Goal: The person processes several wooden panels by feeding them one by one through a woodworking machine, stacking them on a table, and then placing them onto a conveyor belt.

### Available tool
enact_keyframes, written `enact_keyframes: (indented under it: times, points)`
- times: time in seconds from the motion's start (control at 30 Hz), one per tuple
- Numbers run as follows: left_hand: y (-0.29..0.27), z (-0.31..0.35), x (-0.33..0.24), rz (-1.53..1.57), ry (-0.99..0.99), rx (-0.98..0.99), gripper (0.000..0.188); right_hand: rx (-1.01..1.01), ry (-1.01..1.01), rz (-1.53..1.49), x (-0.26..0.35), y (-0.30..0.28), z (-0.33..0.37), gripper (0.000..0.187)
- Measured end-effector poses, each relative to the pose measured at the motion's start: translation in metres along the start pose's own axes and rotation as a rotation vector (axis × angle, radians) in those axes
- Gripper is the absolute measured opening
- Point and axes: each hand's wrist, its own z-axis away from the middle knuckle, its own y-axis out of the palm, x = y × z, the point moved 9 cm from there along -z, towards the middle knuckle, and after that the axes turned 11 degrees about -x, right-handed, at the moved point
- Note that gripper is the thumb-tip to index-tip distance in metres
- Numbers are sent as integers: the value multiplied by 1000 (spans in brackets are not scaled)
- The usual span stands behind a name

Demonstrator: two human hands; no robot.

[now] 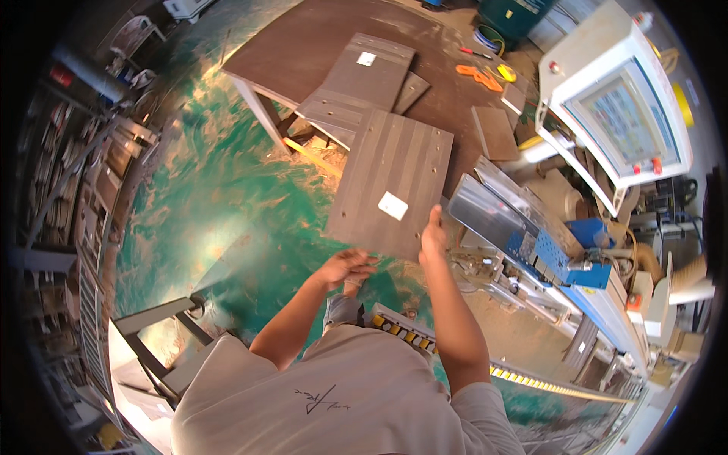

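Note:
A dark brown wood-grain panel (pixel 379 171) with small drilled holes and a white label is tilted in front of me. My right hand (pixel 433 238) grips its right edge near the close corner, thumb up along the side. Just below the panel's near edge is my left hand (pixel 347 268). Its fingers are loosely bent and apart, and it seems to hold nothing. The panel's far end overlaps the edge of a brown table (pixel 303 38). Behind it, another labelled dark panel (pixel 362 76) lies on that table, with a smaller piece partly under it.
An orange tool (pixel 478 76) and a yellow tape measure (pixel 506 73) lie on the table. To the right stand a machine with a metal guide (pixel 500 216) and a white control screen (pixel 626 114). A roller track (pixel 402 331) runs beside me. The green floor (pixel 205 205) is dusty.

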Motion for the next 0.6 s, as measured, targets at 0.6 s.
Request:
enact_keyframes:
  times: [0.6]
  points:
    - [303, -142, 16, -671, 235, -238, 46, -410, -71, 474, -61, -400, -114, 86]
